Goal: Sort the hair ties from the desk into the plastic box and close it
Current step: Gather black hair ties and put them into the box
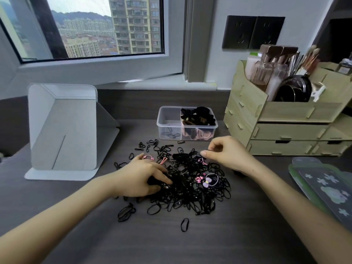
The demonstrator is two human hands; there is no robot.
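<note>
Over the near desk (171, 248), the left hand (141, 176) grips a clump of hair ties (190, 189), the right hand (226, 155) pinches one; best lift small untangled bunches into the lidless plastic box (167, 121) just beyond.

**Dressing desk in a high-rise home.** The dark grey wood-grain desk (190, 244) stands below a pale-framed window (95, 29) that looks out on apartment towers and hills. At the desk's far right corner, a pale green wooden drawer organiser (285, 130) holds makeup brushes (304, 61) and bottles. Near the left edge stands a white folding tabletop mirror (62, 128). Black wall sockets (253, 32) sit above the organiser. Black elastic hair ties (190, 187) lie heaped mid-desk.
</note>
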